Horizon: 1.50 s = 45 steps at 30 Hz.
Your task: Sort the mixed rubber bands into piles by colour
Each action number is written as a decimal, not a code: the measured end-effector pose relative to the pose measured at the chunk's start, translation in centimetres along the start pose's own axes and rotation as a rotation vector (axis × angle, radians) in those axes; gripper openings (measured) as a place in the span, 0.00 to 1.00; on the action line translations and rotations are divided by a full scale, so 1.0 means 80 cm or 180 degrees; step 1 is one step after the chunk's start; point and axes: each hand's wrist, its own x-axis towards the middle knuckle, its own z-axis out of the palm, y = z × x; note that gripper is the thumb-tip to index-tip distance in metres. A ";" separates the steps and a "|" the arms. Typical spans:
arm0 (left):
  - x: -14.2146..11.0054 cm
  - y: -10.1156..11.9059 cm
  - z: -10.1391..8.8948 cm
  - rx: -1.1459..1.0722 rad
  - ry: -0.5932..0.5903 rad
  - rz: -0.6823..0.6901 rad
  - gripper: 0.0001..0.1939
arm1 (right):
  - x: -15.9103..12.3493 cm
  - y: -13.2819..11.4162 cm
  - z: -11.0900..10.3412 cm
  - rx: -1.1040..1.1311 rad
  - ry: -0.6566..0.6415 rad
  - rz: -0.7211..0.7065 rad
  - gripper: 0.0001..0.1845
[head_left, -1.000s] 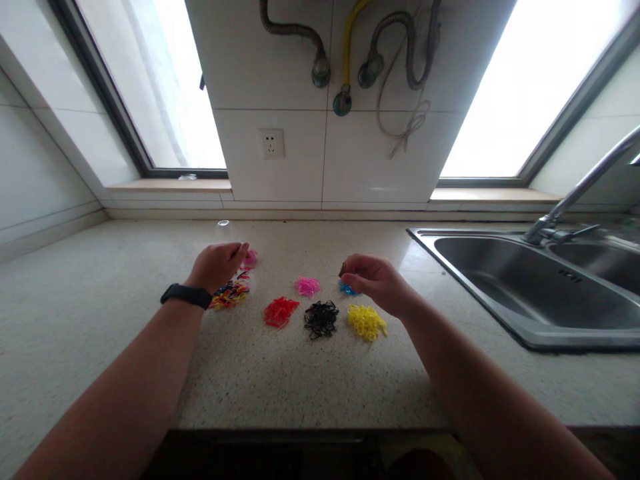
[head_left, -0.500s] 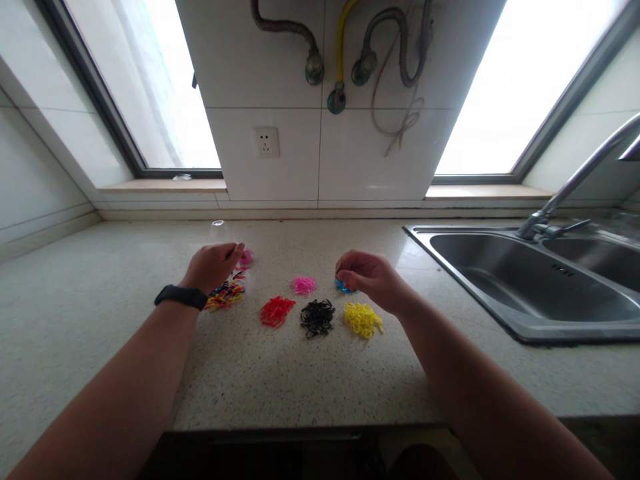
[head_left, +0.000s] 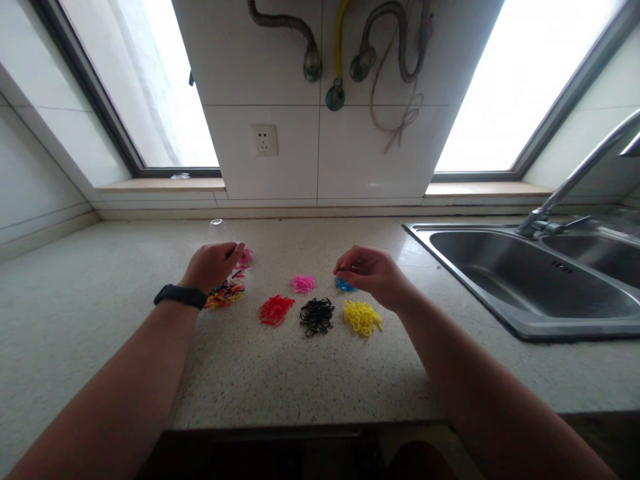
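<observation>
My left hand point(head_left: 213, 262), with a black wristband point(head_left: 181, 295), is closed beside a pink bundle point(head_left: 245, 257); whatever its fingers grip is hidden. Below it lies a mixed-colour pile of small rubber bands point(head_left: 225, 295). My right hand point(head_left: 373, 270) is pinched just above the blue rubber bands point(head_left: 344, 285); anything between its fingertips is too small to name. Between the hands are piles of pink rubber bands point(head_left: 303, 284) and red rubber bands point(head_left: 277, 311). Nearer me sit black rubber bands point(head_left: 317, 316) and yellow rubber bands point(head_left: 363, 319).
A clear cup point(head_left: 217, 229) stands behind my left hand on the speckled countertop point(head_left: 300, 387). To the right is a steel sink point(head_left: 530, 280) with a faucet point(head_left: 543, 217). Hoses and a socket point(head_left: 265, 140) are on the tiled wall at the back.
The view has shifted very slightly. Both hands keep nearly the same places; the right hand's fingers have moved a touch. The piles look unchanged.
</observation>
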 end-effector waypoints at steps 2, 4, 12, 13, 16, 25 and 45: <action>0.000 -0.001 0.001 -0.0014 -0.0003 0.0020 0.29 | 0.001 0.001 0.000 0.0045 0.0043 -0.0020 0.13; 0.001 -0.001 0.001 -0.0040 0.0005 0.0042 0.29 | 0.001 0.001 0.000 0.0094 0.0099 -0.0064 0.14; 0.000 0.001 -0.001 -0.0043 0.0042 0.0044 0.28 | 0.001 0.001 0.002 0.0075 0.0212 -0.0118 0.14; 0.000 0.001 -0.001 -0.0047 0.0045 0.0041 0.28 | 0.001 0.001 0.002 0.0066 0.0219 -0.0107 0.14; 0.000 0.001 0.000 -0.0079 0.0052 0.0036 0.28 | 0.001 0.001 0.001 0.0063 0.0208 -0.0087 0.14; 0.001 0.000 0.000 -0.0093 0.0067 0.0058 0.28 | 0.001 0.003 -0.001 -0.0066 0.0178 -0.0126 0.13; -0.001 0.004 -0.002 -0.0115 0.0004 0.0015 0.28 | -0.001 -0.002 -0.002 -0.0154 0.0125 0.0000 0.14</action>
